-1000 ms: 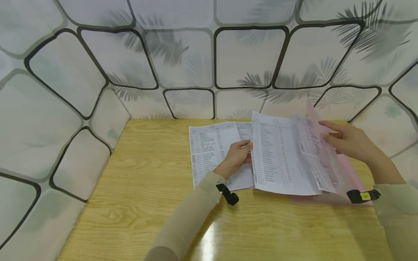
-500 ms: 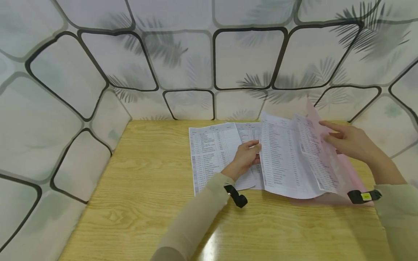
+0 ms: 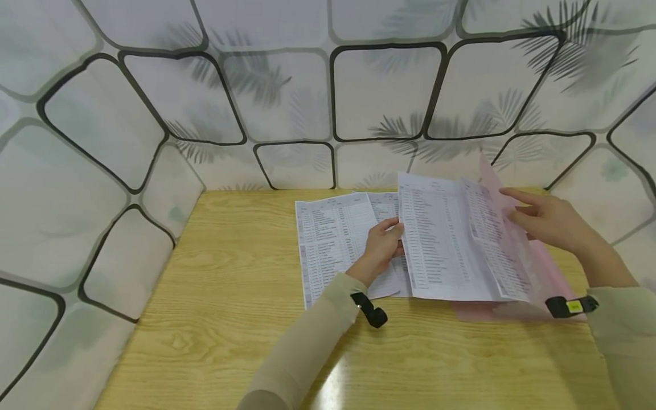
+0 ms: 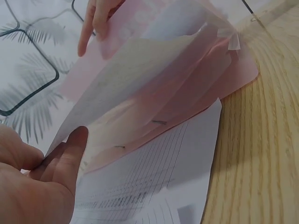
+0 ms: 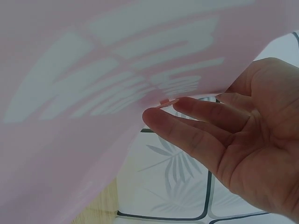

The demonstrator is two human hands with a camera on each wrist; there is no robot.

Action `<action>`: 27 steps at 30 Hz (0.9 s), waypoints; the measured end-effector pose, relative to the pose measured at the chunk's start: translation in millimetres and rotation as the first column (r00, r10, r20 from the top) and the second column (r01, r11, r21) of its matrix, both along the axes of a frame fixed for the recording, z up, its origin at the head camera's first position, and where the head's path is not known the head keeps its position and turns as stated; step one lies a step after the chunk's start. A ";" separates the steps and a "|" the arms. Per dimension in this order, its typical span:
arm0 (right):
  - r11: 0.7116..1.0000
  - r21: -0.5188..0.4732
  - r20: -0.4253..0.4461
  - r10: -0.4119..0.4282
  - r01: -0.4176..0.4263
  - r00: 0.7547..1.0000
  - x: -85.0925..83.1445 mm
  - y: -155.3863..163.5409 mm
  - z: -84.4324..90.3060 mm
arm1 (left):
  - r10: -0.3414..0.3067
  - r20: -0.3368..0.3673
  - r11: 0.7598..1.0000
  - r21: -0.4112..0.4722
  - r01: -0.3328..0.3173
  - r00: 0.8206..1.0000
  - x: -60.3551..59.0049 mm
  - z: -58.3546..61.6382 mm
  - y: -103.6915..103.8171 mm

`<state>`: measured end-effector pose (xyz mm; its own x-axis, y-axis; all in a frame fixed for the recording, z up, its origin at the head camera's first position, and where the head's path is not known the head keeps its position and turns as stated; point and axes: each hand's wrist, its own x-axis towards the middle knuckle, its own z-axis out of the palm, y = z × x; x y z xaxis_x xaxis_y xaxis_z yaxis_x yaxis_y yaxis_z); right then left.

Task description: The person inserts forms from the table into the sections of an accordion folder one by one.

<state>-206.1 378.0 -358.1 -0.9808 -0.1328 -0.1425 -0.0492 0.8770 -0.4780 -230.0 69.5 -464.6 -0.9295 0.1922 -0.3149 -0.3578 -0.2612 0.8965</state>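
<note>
Pinching the left edge of a raised printed sheet [image 3: 441,239] between thumb and fingers: the left hand [image 3: 383,245], just left of centre on the wooden table [image 3: 230,319], wrist toward 7 o'clock. In the left wrist view, thumb [image 4: 70,158] pressed against the sheet's underside, paper clamped in the grip. Lifted off the table along that left edge, the sheet leaning toward 3 o'clock, against a second printed page [image 3: 499,245] and the translucent pink folder cover [image 3: 504,188] behind it. At 3 o'clock from the sheet, the right hand [image 3: 548,222], fingers nearly straight and slightly apart, fingertips touching the upright pink cover near its top edge; in the right wrist view, fingertips [image 5: 163,123] resting against the pink plastic, beside a small tab, with no curl round it. Flat on the table under the raised pages, the folder's lower pink flap [image 3: 512,312], showing at 5 o'clock of the sheet. At 9 o'clock of the left hand, more printed sheets [image 3: 333,239] lying flat and overlapping, the left hand's heel resting on them. In the left wrist view, two staples [image 4: 159,122] visible through the pink plastic. A dark strap [image 3: 371,310] at the left cuff and a dark strap with a yellow tag [image 3: 571,306] at the right cuff, both over beige sleeves. Around the table at 9, 12 and 3 o'clock, pale wall panels [image 3: 154,102] with dark outlines and leaf print.
</note>
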 end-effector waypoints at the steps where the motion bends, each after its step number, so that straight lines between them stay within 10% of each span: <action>1: 1.000 0.003 0.003 -0.003 0.003 1.000 -0.1 -0.1 0.3 | -0.013 0.002 1.000 -0.004 0.013 1.000 0.4 0.7 1.0; 27: 1.000 0.018 -0.015 0.015 -0.014 1.000 0.1 -1.5 1.3 | -0.100 0.031 0.993 -0.061 0.102 0.994 -2.3 1.6 37.1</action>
